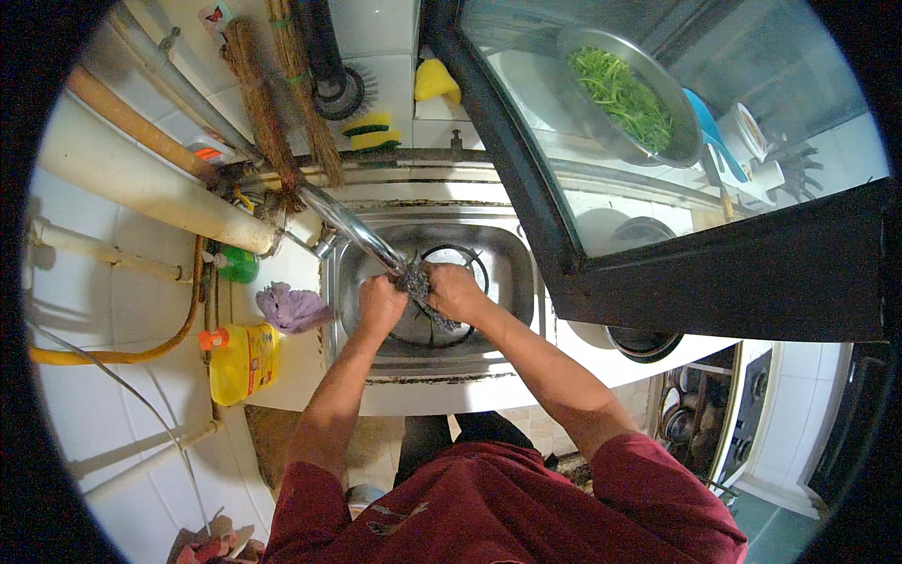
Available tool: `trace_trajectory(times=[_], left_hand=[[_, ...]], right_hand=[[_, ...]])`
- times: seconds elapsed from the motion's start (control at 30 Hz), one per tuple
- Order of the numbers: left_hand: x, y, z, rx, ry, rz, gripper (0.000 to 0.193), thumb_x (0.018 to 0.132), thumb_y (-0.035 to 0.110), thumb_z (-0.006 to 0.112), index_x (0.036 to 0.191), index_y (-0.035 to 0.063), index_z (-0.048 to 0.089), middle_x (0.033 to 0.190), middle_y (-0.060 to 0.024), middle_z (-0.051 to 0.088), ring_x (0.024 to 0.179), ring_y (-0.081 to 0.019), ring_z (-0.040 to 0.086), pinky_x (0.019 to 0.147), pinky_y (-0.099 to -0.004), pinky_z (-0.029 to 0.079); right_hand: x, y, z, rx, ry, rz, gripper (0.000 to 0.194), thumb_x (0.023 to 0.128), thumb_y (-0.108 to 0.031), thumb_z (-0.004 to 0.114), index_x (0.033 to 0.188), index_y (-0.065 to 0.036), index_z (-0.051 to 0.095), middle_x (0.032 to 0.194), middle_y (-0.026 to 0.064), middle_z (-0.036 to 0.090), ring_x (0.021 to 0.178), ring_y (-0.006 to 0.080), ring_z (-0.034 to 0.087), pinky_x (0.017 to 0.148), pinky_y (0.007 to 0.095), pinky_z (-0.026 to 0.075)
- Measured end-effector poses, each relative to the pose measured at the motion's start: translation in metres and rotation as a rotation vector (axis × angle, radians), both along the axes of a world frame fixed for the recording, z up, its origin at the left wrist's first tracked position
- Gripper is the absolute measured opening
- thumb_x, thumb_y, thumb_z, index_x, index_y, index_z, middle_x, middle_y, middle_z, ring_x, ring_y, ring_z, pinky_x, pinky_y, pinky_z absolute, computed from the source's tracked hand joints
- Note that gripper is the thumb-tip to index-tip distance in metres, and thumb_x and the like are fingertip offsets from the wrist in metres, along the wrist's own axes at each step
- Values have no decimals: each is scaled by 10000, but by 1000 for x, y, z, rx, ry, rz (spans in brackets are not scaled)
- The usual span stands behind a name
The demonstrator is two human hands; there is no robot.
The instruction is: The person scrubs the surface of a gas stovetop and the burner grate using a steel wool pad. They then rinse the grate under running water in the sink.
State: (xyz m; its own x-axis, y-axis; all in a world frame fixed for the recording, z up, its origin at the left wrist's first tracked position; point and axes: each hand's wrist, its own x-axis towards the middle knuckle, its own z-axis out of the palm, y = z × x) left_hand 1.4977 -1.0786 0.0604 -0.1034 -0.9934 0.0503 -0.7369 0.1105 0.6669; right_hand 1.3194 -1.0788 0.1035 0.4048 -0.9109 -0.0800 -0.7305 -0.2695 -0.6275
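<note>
A tangled grey metal scouring pad [414,280] is bunched under the mouth of the chrome faucet [359,233], over the stainless steel sink [518,275]. My left hand [382,304] is closed at its left side, and my right hand [456,290] grips it from the right. A strand of the pad hangs below my right hand. Down in the basin lies a round black pan-support ring [485,271] with short prongs, partly hidden by my hands. My fingertips are hard to make out.
Left of the sink are a purple cloth [292,308], a yellow bottle [243,363] and a green bottle [238,264]. Brooms [257,99] and sponges [372,132] are behind. A black-framed glass panel [521,162] angles over the right side; a metal bowl of greens [627,99] shows through it.
</note>
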Motion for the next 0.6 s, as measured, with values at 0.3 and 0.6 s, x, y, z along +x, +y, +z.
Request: trace_trajectory(times=[0.3,0.6], left_hand=[[10,-5,34,196,106,23,229,771,75,647,985,75,731,827,-177,705,753,-355,686,674,-425,521],[8,-3,2,13,-37,84,174,774,146,636,890,49,722,755,-256,649,727,-442,637,643,-503,501]], right_hand=[[-56,55,-56,-46,-210,-174,382,674,-63,601,1040,48,617,1018,311,624,990,513,567,933,530,447],[9,-4,-8,-94,-7,-10,430,682,-64,674,1089,12,560,805,244,652,843,445,634,862,512,489]])
